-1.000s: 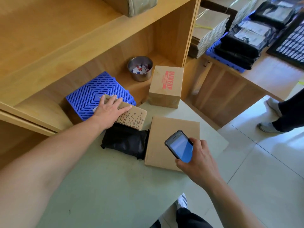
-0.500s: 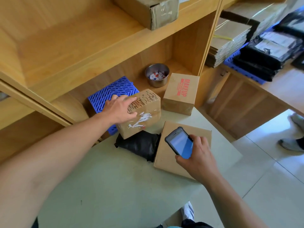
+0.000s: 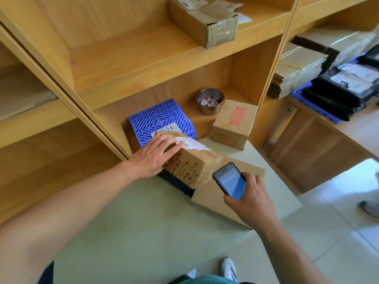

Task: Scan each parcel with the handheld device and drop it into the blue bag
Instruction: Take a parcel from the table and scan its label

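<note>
A brown parcel box [image 3: 189, 168] printed with a line pattern lies on the black bag parcel [image 3: 176, 183], its white shipping label [image 3: 193, 144] facing up. My left hand [image 3: 155, 154] rests on it with straight fingers across the top, partly over the label. My right hand [image 3: 250, 200] grips the dark handheld scanner [image 3: 230, 182], screen up, just right of that box and above a flat brown parcel [image 3: 211, 200]. A box marked MAKEUP [image 3: 233, 124] stands behind. No blue bag is in view.
The parcels sit at the far corner of the pale green table [image 3: 143, 232], against wooden shelves. A blue plastic grid [image 3: 158, 115] and a steel bowl [image 3: 209, 101] sit in the lower shelf, a taped box [image 3: 205, 21] above. Flattened cartons [image 3: 297, 68] and black bags [image 3: 338, 87] lie right.
My left hand has rolled the patterned box over so its label now faces up. My right hand has brought the scanner closer to that box.
</note>
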Action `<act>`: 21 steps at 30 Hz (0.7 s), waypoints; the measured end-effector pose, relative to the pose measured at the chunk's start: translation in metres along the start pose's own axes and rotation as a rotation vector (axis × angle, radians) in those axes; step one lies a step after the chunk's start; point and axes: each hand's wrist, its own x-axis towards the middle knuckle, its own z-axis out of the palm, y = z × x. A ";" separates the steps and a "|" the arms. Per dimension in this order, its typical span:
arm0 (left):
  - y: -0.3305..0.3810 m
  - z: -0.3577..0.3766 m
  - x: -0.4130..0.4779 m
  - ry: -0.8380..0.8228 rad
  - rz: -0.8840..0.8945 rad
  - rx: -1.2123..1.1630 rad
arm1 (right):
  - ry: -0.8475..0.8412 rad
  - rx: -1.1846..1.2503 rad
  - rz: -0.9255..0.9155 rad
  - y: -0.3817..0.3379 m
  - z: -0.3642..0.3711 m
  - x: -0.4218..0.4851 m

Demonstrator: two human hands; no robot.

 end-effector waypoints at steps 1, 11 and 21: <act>0.009 0.004 -0.002 0.026 -0.001 -0.004 | 0.011 0.003 0.009 0.004 -0.002 -0.001; 0.100 0.048 0.026 0.090 0.080 -0.020 | 0.049 -0.028 0.097 0.059 -0.024 -0.018; 0.117 0.062 0.014 -0.067 0.053 -0.112 | 0.022 -0.044 0.087 0.080 -0.026 -0.022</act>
